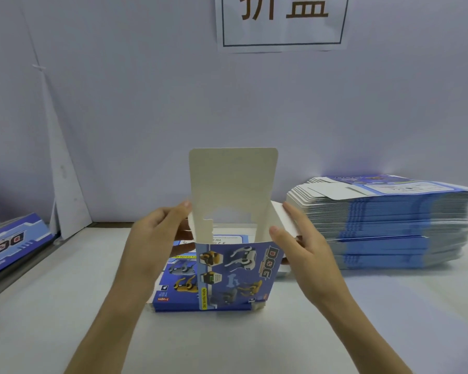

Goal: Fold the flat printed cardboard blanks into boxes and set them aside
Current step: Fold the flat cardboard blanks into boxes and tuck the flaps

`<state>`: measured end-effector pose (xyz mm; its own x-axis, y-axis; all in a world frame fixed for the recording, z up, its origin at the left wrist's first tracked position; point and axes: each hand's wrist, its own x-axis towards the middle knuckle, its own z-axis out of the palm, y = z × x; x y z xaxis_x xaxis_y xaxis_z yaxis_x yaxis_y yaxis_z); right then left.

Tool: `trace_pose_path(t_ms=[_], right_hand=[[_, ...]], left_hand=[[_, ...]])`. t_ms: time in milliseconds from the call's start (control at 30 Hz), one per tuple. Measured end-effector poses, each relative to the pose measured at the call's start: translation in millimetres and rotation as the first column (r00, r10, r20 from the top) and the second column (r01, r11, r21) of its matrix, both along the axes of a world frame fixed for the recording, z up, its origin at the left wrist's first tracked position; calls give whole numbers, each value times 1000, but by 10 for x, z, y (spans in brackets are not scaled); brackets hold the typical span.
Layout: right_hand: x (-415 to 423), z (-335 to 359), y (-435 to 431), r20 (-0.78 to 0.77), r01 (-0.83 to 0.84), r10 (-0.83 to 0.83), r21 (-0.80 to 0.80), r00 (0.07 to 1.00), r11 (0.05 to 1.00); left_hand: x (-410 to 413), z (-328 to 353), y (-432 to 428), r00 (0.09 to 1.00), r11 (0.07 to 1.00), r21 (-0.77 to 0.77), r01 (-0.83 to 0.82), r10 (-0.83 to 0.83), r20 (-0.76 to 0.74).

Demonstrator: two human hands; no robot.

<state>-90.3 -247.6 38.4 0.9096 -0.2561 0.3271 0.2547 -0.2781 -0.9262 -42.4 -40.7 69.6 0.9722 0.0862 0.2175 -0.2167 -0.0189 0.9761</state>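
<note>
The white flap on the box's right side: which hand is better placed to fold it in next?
Likely the right hand: its fingers lie against that white flap, while the left hand holds the far side of the box.

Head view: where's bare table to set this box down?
Bare table between the left-edge boxes and left hand; also in front of the blank stack, right of the right hand. Crowded centre: held box on flat blanks.

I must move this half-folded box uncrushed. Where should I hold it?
Grip the box by its side walls near the open top, one from each side, where the left hand and right hand sit; the upright lid flap would likely bend.
</note>
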Motion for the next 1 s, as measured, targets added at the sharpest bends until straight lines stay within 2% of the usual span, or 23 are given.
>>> trace_pose_path(t_ms=[67, 133, 233, 300, 367, 500, 600, 700, 767, 833, 933, 1000], right_hand=[[1, -3, 27, 7, 4, -4, 4, 1000, 1000], [10, -8, 29, 9, 3, -4, 29, 1000, 1000], [49, -26, -4, 14, -4, 3, 58, 1000, 998], [63, -52, -10, 2, -11, 11, 52, 1000, 999], [73, -56, -34, -12, -49, 49, 33, 999, 998], [55, 7, -97, -65, -160, 158, -15, 985, 987], [14, 41, -23, -41, -215, 213, -35, 976, 976], [18, 8, 0, -6, -205, 205, -40, 979, 978], [32, 0, -36, -8, -179, 179, 20, 984, 984], [38, 10, -55, -54, -168, 175, 112, 983, 979], [34, 58, -48, -45, -160, 172, 197, 984, 967], [25, 65, -32, -31, -175, 184, 176, 983, 969]], left_hand=[[44, 2, 84, 1000, 997, -73, 4, -6, -29], [83, -2, 169, 992, 975, -217, 53, -75, -98], [97, -70, 167, 922, 868, -465, 175, -310, -231], [101, -129, 127, 868, 769, -612, 185, -420, -266], [126, -168, 127, 852, 742, -634, 217, -461, -248], [134, -197, 83, 838, 802, -537, 260, -464, -286], [154, -224, 20, 866, 851, -473, 229, -400, -300], [152, -246, -25, 926, 959, -229, 165, -230, -300], [134, -247, -47, 977, 992, -65, 113, -122, -172], [109, -246, -88, 981, 977, 92, 192, -194, 13], [54, -302, -192, 951, 901, 326, 287, -308, 13], [14, -389, -312, 970, 894, 393, 217, -244, 20]])
